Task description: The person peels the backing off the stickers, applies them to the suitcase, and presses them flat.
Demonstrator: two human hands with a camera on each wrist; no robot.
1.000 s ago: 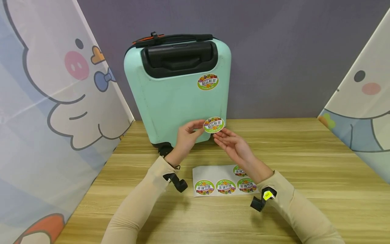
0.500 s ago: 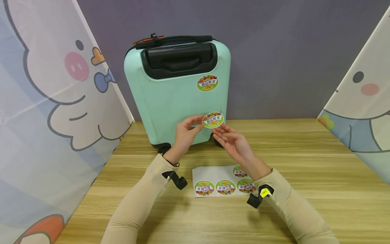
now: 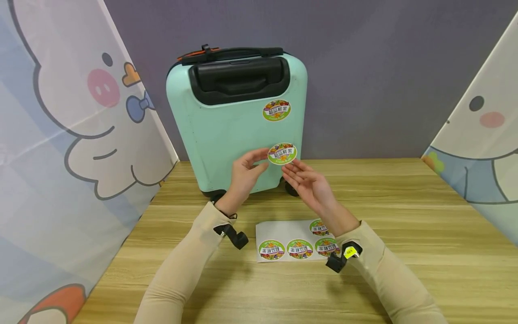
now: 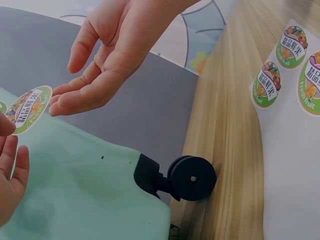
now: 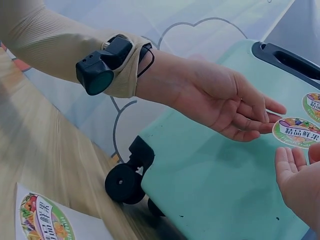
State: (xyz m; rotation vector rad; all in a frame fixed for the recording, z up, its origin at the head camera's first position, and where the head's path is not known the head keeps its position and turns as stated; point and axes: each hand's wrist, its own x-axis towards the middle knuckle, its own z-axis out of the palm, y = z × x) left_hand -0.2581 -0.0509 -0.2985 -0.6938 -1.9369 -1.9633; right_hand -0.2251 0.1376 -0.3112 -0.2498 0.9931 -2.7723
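Observation:
An oval fruit sticker is held up before the lower right part of a mint-green suitcase. My left hand pinches its left edge between thumb and fingers. My right hand touches its lower right edge with the fingertips, fingers fairly straight; in the left wrist view the thumb of that right hand stands apart from the sticker. Whether the sticker touches the suitcase cannot be told. A matching sticker is stuck higher up, below the black handle recess.
A white sticker sheet with several oval stickers lies on the wooden table, partly under the right forearm. A black suitcase wheel rests on the table. A grey wall stands behind, with printed cartoon panels at both sides.
Both hands have moved upward with the sticker, raising it along the front of the suitcase toward the upper sticker. The sheet on the table has stayed put.

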